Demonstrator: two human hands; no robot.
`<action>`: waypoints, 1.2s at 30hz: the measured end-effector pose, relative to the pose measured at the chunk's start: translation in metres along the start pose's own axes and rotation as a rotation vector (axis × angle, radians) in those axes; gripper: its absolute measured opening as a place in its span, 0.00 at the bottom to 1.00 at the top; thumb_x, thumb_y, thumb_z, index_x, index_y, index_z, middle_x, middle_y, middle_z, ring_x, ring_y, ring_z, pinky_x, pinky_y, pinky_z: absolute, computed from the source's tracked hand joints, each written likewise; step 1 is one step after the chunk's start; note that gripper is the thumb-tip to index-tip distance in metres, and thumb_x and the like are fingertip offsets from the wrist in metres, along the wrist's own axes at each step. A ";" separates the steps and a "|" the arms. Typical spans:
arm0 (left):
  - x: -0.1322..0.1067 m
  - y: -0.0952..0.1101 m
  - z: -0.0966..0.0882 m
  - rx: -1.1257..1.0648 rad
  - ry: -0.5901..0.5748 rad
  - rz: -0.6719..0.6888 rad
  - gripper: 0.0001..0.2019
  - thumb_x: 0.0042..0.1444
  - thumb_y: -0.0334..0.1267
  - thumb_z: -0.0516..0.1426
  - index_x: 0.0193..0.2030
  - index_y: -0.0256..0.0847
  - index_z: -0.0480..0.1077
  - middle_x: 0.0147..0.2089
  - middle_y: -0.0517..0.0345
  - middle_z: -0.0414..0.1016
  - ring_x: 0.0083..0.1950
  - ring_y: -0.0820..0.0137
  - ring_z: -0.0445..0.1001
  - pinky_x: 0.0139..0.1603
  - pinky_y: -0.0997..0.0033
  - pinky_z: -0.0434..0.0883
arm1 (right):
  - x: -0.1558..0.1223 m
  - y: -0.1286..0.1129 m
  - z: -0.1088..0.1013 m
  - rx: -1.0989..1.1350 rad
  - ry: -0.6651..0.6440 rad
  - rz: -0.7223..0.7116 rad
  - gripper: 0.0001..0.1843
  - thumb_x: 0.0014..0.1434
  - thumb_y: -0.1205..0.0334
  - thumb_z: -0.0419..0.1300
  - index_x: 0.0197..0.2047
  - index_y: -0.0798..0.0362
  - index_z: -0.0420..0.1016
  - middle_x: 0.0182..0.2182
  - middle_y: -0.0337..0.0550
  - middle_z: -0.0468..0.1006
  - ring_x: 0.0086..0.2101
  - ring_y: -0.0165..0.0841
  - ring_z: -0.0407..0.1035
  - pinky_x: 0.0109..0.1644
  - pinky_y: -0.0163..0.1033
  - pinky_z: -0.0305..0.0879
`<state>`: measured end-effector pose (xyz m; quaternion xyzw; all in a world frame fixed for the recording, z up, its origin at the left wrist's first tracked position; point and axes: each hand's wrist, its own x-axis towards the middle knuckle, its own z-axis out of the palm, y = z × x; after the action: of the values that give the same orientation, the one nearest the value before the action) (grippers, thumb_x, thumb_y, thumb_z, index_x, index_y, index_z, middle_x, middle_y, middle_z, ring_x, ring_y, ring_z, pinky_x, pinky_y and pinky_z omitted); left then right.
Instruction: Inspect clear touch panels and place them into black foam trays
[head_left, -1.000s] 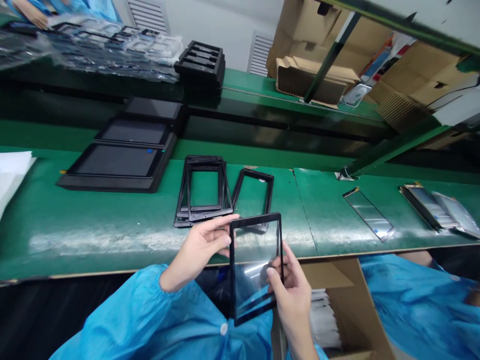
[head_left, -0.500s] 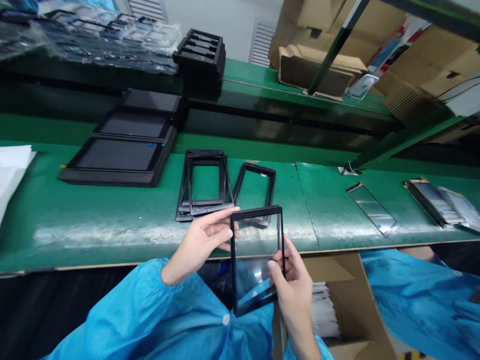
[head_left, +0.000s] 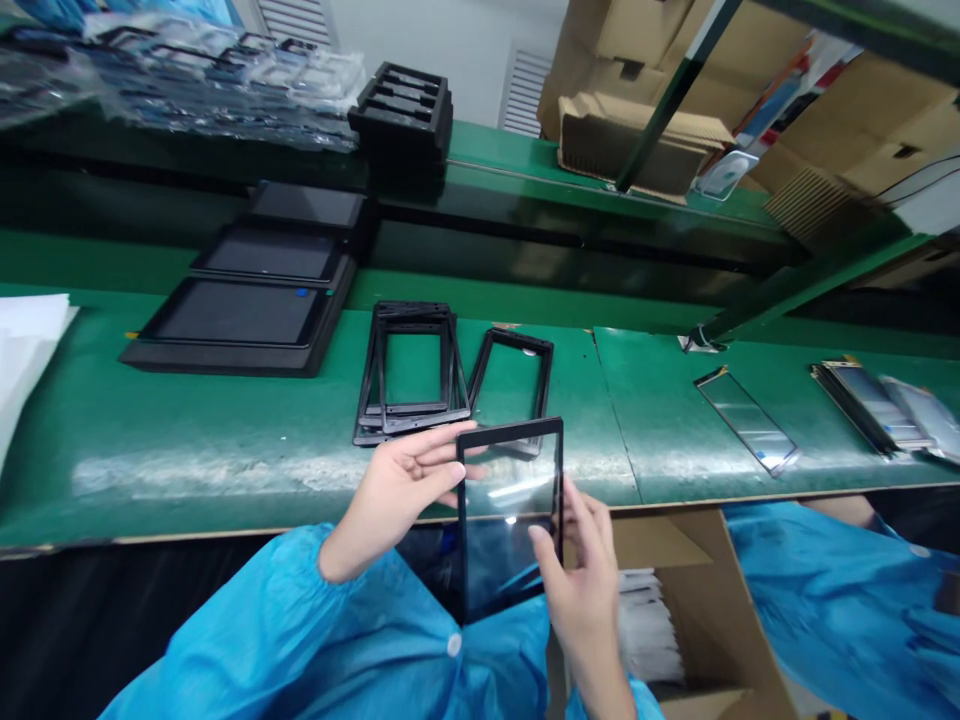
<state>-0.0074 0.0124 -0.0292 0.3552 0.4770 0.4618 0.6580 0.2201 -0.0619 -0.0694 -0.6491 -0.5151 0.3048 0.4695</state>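
Between my hands, in front of the bench edge, is a clear glass touch panel with a black frame point(head_left: 510, 520), tilted toward me and catching a bright reflection. My left hand point(head_left: 397, 495) grips its upper left edge, thumb in front and fingers behind. On the right side, my right hand point(head_left: 589, 575) has its thumb against the glass and its fingers around the edge. Just beyond lie a stack of black plastic frames point(head_left: 367, 385) and a single black frame point(head_left: 546, 375), partly covered by the panel.
Tablet-like screens in dark trays point(head_left: 232, 312) stand left, near white sheets point(head_left: 30, 350). A loose glass panel point(head_left: 746, 420) and stacked panels point(head_left: 870, 405) lie right. Below is a cardboard box point(head_left: 705, 600); a co-worker's blue sleeve point(head_left: 840, 580) shows beside it. A shelf holds black trays point(head_left: 401, 110).
The framed panel has turned slightly, so a bright streak now crosses its glass. My right hand has moved slightly left, its thumb lying farther onto the glass.
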 end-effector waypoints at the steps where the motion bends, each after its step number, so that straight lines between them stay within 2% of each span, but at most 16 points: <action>1: -0.001 0.002 0.000 0.033 0.003 0.007 0.27 0.56 0.43 0.72 0.62 0.41 0.80 0.48 0.44 0.88 0.45 0.54 0.88 0.33 0.72 0.84 | 0.004 -0.002 -0.002 -0.044 0.021 -0.054 0.32 0.64 0.56 0.69 0.69 0.43 0.73 0.58 0.52 0.74 0.55 0.46 0.73 0.56 0.51 0.74; 3: -0.006 0.007 -0.001 0.105 -0.005 0.020 0.25 0.55 0.41 0.72 0.59 0.40 0.82 0.42 0.46 0.89 0.43 0.54 0.89 0.32 0.74 0.83 | 0.016 -0.009 -0.006 -0.002 0.056 -0.095 0.32 0.65 0.56 0.67 0.71 0.42 0.70 0.66 0.52 0.70 0.64 0.50 0.66 0.65 0.56 0.67; 4: -0.008 0.009 -0.001 0.135 -0.016 0.021 0.24 0.54 0.40 0.72 0.58 0.39 0.82 0.39 0.47 0.89 0.42 0.55 0.89 0.31 0.75 0.82 | 0.024 -0.014 -0.009 0.075 0.046 -0.075 0.31 0.67 0.55 0.66 0.72 0.42 0.70 0.67 0.51 0.71 0.65 0.49 0.67 0.67 0.56 0.66; 5: -0.011 0.011 -0.001 0.156 -0.029 0.020 0.23 0.54 0.39 0.72 0.57 0.39 0.83 0.37 0.48 0.89 0.41 0.55 0.89 0.30 0.77 0.81 | 0.032 -0.019 -0.012 0.165 0.015 -0.036 0.28 0.69 0.54 0.64 0.70 0.42 0.71 0.65 0.51 0.75 0.63 0.47 0.71 0.66 0.55 0.68; 7: -0.016 0.014 -0.002 0.178 -0.047 0.020 0.23 0.54 0.38 0.72 0.57 0.39 0.83 0.35 0.49 0.88 0.40 0.57 0.89 0.30 0.78 0.81 | 0.046 -0.028 -0.017 0.317 -0.074 0.054 0.21 0.71 0.52 0.62 0.64 0.45 0.79 0.51 0.49 0.86 0.51 0.44 0.81 0.59 0.51 0.75; 10: -0.022 0.017 -0.005 0.199 -0.051 0.029 0.22 0.55 0.38 0.71 0.57 0.39 0.83 0.35 0.49 0.88 0.39 0.57 0.89 0.32 0.76 0.82 | 0.060 -0.040 -0.021 0.383 -0.162 0.135 0.16 0.67 0.51 0.67 0.53 0.48 0.85 0.32 0.45 0.89 0.35 0.41 0.85 0.46 0.45 0.80; 15: -0.023 0.014 -0.011 0.218 -0.040 0.006 0.23 0.53 0.42 0.73 0.56 0.41 0.84 0.36 0.47 0.89 0.38 0.55 0.89 0.33 0.73 0.83 | 0.061 -0.055 -0.017 0.388 -0.168 0.172 0.13 0.58 0.51 0.74 0.41 0.50 0.88 0.26 0.45 0.88 0.27 0.40 0.84 0.36 0.41 0.82; 21: -0.022 0.002 -0.023 0.259 -0.017 0.002 0.23 0.54 0.48 0.72 0.55 0.42 0.84 0.34 0.46 0.88 0.34 0.55 0.88 0.35 0.68 0.84 | 0.056 -0.059 -0.012 0.430 -0.119 0.176 0.12 0.57 0.51 0.74 0.38 0.51 0.87 0.24 0.44 0.87 0.25 0.41 0.84 0.34 0.42 0.83; 23: -0.022 0.004 -0.024 0.321 -0.037 0.041 0.22 0.57 0.49 0.70 0.56 0.44 0.84 0.39 0.45 0.89 0.38 0.53 0.89 0.37 0.65 0.85 | 0.056 -0.059 -0.012 0.442 -0.126 0.172 0.12 0.58 0.51 0.74 0.38 0.51 0.87 0.26 0.44 0.88 0.27 0.42 0.85 0.34 0.42 0.84; 24: -0.022 0.007 -0.022 0.390 -0.051 0.094 0.22 0.59 0.49 0.68 0.58 0.46 0.83 0.46 0.44 0.88 0.46 0.51 0.88 0.42 0.62 0.85 | 0.055 -0.059 -0.012 0.437 -0.133 0.167 0.11 0.58 0.52 0.73 0.38 0.51 0.87 0.26 0.44 0.88 0.27 0.42 0.85 0.35 0.42 0.84; 26: -0.022 0.016 -0.017 0.608 -0.086 0.255 0.23 0.61 0.47 0.67 0.63 0.52 0.80 0.66 0.47 0.79 0.65 0.47 0.78 0.59 0.56 0.80 | 0.054 -0.062 -0.007 0.389 -0.176 0.137 0.09 0.60 0.55 0.72 0.39 0.51 0.87 0.28 0.45 0.89 0.29 0.42 0.86 0.35 0.41 0.84; 28: -0.023 0.026 -0.009 0.831 -0.186 0.384 0.28 0.60 0.44 0.67 0.68 0.57 0.75 0.74 0.53 0.70 0.74 0.47 0.67 0.70 0.51 0.69 | 0.052 -0.066 0.000 0.328 -0.265 0.087 0.06 0.60 0.59 0.70 0.40 0.50 0.86 0.30 0.44 0.89 0.30 0.40 0.86 0.36 0.39 0.82; 30: -0.023 0.034 -0.002 0.927 -0.333 0.364 0.34 0.60 0.42 0.67 0.73 0.59 0.69 0.65 0.52 0.80 0.65 0.47 0.78 0.66 0.52 0.73 | 0.051 -0.071 0.007 0.367 -0.360 0.082 0.10 0.59 0.61 0.71 0.45 0.49 0.84 0.29 0.41 0.89 0.30 0.38 0.85 0.36 0.37 0.81; 32: -0.023 0.039 0.000 0.867 -0.448 0.237 0.34 0.64 0.41 0.64 0.76 0.58 0.63 0.50 0.54 0.88 0.47 0.53 0.87 0.52 0.61 0.80 | 0.054 -0.072 0.007 0.476 -0.425 0.142 0.16 0.58 0.58 0.73 0.50 0.48 0.82 0.30 0.40 0.89 0.31 0.37 0.85 0.39 0.38 0.81; 34: -0.023 0.039 -0.004 0.711 -0.434 0.099 0.30 0.68 0.42 0.60 0.76 0.56 0.62 0.47 0.55 0.88 0.37 0.60 0.87 0.40 0.68 0.81 | 0.060 -0.065 -0.002 0.504 -0.478 0.210 0.18 0.61 0.49 0.71 0.50 0.49 0.83 0.35 0.45 0.90 0.34 0.39 0.85 0.43 0.42 0.82; 36: -0.024 0.036 -0.013 0.520 -0.316 0.011 0.25 0.70 0.45 0.58 0.72 0.52 0.61 0.51 0.50 0.87 0.36 0.63 0.86 0.31 0.72 0.78 | 0.065 -0.050 -0.015 0.432 -0.502 0.267 0.21 0.63 0.42 0.68 0.45 0.52 0.86 0.36 0.50 0.90 0.34 0.42 0.85 0.41 0.44 0.81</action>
<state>-0.0319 0.0014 0.0067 0.5818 0.4693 0.2668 0.6084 0.2327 -0.0031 -0.0118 -0.5012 -0.4489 0.6153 0.4107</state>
